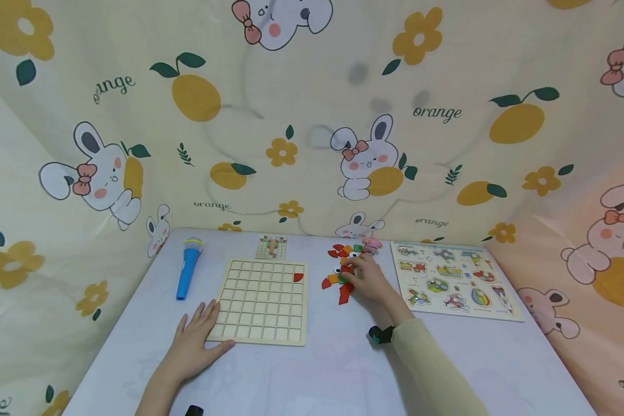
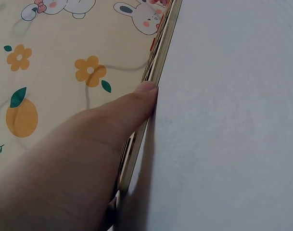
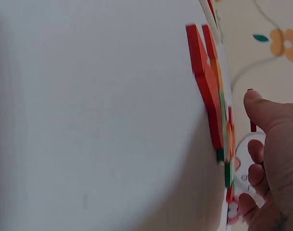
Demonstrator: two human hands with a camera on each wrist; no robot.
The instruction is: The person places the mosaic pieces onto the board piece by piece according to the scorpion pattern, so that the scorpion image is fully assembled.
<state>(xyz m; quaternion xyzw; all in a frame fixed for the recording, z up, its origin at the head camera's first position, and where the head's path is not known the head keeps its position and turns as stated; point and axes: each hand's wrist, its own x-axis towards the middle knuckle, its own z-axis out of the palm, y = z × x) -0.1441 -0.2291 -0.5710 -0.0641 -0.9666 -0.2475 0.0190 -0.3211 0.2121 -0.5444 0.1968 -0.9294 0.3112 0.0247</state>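
Observation:
My left hand (image 1: 191, 346) lies with spread fingers at the lower left corner of the wooden grid board (image 1: 262, 340). In the left wrist view its thumb (image 2: 136, 101) touches the board's edge. A red quarter-round piece (image 1: 299, 278) sits in a cell near the board's upper right corner. My right hand (image 1: 368, 280) is over a group of coloured pieces to the right of the board. In the right wrist view it pinches a thin red piece (image 3: 252, 122), seen edge-on at the thumb. Red pieces (image 3: 209, 96) lie on the table beside it, with green and orange ones.
A patterned picture card (image 1: 271, 247) lies behind the board. A blue toy microphone (image 1: 188, 271) is at the left. Behind the pieces stands a small pink figure (image 1: 372, 245). At the right lies a picture puzzle board (image 1: 426, 306). A printed cloth (image 1: 301, 190) hangs behind the table.

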